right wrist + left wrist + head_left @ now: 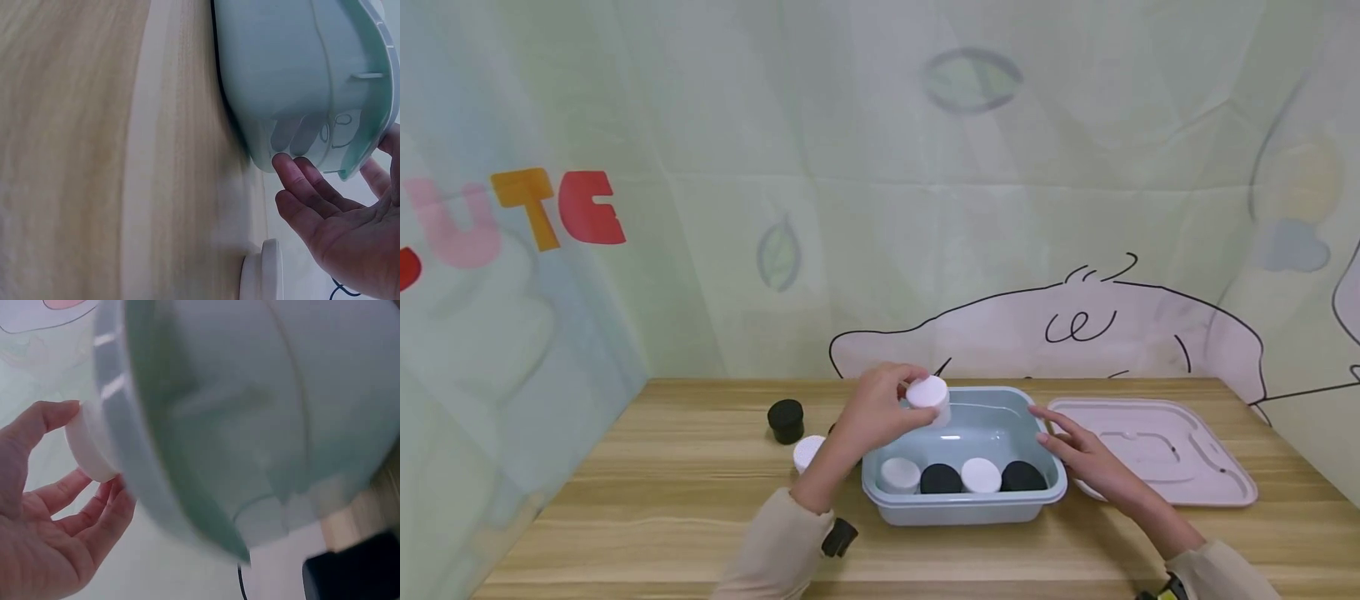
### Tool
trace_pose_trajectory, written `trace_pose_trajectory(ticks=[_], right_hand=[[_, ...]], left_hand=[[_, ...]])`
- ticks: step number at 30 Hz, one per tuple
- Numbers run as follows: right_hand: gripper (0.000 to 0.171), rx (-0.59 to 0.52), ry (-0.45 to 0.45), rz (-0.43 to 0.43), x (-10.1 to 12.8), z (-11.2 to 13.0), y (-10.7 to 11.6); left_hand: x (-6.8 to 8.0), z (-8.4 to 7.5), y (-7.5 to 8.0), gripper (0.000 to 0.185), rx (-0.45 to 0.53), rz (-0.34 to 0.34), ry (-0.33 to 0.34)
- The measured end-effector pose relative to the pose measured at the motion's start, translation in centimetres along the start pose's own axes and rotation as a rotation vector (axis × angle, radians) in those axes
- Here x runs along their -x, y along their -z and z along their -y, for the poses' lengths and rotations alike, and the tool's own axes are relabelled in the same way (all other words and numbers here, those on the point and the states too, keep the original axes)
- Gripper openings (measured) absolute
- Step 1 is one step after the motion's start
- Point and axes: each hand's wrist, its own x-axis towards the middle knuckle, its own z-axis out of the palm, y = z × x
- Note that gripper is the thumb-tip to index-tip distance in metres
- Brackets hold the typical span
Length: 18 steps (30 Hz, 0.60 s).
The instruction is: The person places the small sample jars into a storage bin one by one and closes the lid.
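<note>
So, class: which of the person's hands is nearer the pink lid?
Right. The right hand rests at the bin's right wall, beside the lid; the left hand holds a white jar over the bin's far-left corner.

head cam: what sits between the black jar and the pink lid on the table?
The blue bin lies between the black jar and the pink lid; head view.
</note>
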Motion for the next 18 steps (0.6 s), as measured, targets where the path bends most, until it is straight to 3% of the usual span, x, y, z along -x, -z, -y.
trace_pose_trajectory(ticks=[7, 18], right_hand=[[0.055, -0.002, -0.017, -0.005, 0.0, 0.1, 0.0], [0.054, -0.022, -0.008, 0.006, 0.0, 0.0, -0.1]], left_hand=[[-1.1, -1.9, -2.7, 0.044, -0.046, 0.088, 0.008], [-2.5, -3.1, -6.5, 0.044, -0.183, 0.139, -0.033]])
